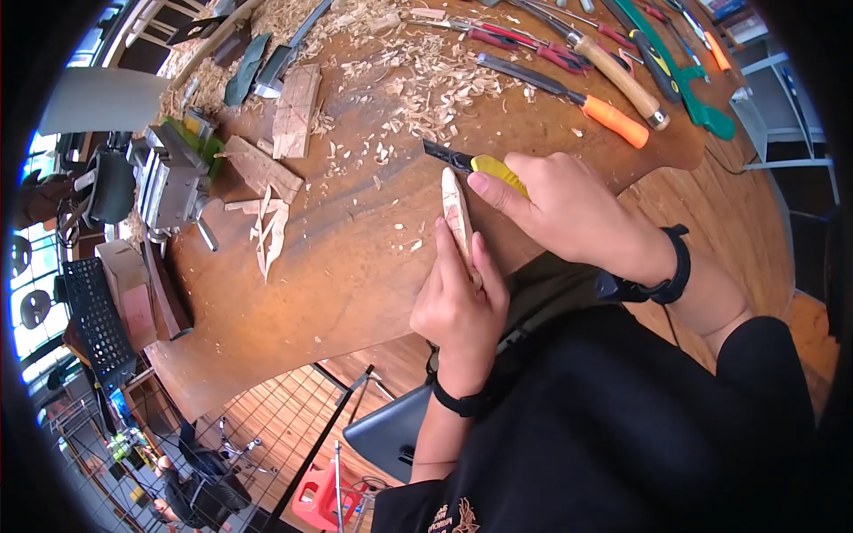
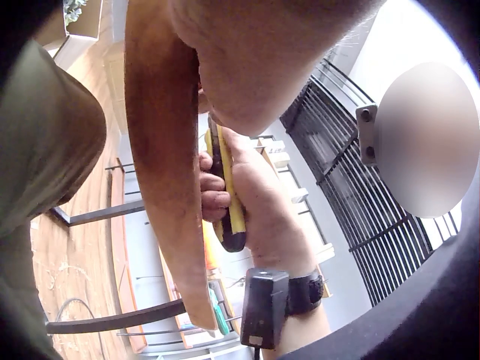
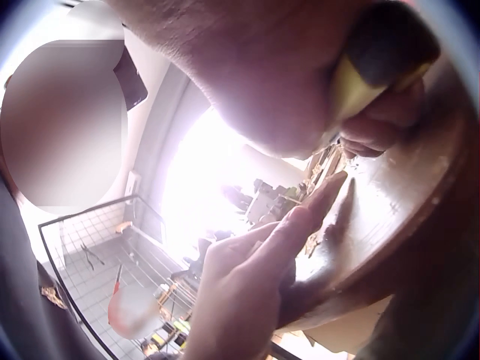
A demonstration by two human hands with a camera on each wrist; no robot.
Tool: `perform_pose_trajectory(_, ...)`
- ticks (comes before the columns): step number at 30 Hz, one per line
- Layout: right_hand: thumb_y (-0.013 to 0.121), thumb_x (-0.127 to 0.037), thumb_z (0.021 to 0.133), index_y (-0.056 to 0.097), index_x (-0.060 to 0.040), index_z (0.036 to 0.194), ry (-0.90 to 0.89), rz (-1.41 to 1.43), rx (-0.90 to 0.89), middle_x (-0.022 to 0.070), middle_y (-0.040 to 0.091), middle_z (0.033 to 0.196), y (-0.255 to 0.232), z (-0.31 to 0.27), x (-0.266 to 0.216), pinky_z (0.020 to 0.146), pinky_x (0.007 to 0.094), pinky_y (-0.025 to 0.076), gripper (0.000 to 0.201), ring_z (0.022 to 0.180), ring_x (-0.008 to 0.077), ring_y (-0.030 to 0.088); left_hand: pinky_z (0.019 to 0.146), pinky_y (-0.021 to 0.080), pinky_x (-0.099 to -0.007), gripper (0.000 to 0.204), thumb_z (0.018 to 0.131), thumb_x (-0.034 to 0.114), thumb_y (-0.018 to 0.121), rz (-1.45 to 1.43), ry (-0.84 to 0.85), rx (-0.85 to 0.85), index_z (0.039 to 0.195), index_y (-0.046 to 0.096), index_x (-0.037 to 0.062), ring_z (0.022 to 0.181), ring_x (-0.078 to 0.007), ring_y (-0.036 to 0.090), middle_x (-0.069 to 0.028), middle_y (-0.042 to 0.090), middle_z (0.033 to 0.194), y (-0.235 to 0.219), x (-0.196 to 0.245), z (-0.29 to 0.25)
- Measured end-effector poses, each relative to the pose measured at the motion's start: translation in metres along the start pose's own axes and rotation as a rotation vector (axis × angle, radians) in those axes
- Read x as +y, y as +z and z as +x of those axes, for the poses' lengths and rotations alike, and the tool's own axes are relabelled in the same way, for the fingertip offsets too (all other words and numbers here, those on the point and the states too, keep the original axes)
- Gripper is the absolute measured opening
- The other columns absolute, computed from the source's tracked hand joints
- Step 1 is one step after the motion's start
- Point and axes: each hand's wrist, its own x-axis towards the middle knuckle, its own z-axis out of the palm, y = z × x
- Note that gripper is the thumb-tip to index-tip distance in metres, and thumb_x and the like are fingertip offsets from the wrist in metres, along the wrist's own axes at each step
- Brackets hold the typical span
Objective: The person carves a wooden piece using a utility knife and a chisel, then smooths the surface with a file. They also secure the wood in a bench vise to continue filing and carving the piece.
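In the head view the left hand grips a narrow pale wood piece with a tapered tip and reddish marks, held upright near the table's front edge. The right hand has its fingers curled round a yellow and black knife; the dark blade points up and left, just above the wood's tip. The left wrist view shows the knife's handle in the right hand. In the right wrist view the left hand holds the wood below the right hand.
Wood shavings cover the back of the table. An orange-handled chisel, a wooden-handled tool and pliers lie at the back right. A metal vise, wood offcuts and a split scrap are at the left.
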Motion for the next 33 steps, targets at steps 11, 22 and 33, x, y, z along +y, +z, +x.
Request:
perform_pose_trajectory(11,0.073,-0.040,0.092,0.062,0.0002,0.078,0.000,0.681,-0.108,0.0018,0.060,0.066,0.023,0.025,-0.005,0.058,0.0297,0.045,0.044,0.064,0.0088,0.054,0.048,0.047,-0.0347,0.057,0.084,0.010,0.071,-0.096,0.033,0.112,0.138,0.057,-0.0010,0.051,-0.0223,0.056,-0.0075,0.058,0.073,0.003,-0.008,-0.003)
perform_pose_trajectory(22,0.070,-0.021,0.095,0.065,0.0020,0.095,0.030,0.927,-0.174,0.0027,0.067,0.077,0.018,0.024,0.003,0.065,0.0244,0.046,0.024,0.072,0.0069,0.059,0.053,0.047,-0.0350,0.059,0.081,-0.002,0.072,-0.276,-0.009,0.105,0.138,0.057,0.0015,0.058,-0.0236,0.057,-0.0101,0.058,0.078,-0.006,-0.003,0.008)
perform_pose_trajectory(33,0.069,-0.018,0.096,0.066,-0.0006,0.095,-0.016,1.041,-0.138,-0.0022,0.063,0.073,0.017,0.023,0.007,0.060,0.0213,0.043,0.018,0.068,0.0036,0.055,0.051,0.046,-0.0341,0.058,0.080,0.000,0.074,-0.252,0.019,0.118,0.136,0.060,0.0008,0.055,-0.0222,0.056,-0.0087,0.056,0.072,-0.003,-0.001,0.009)
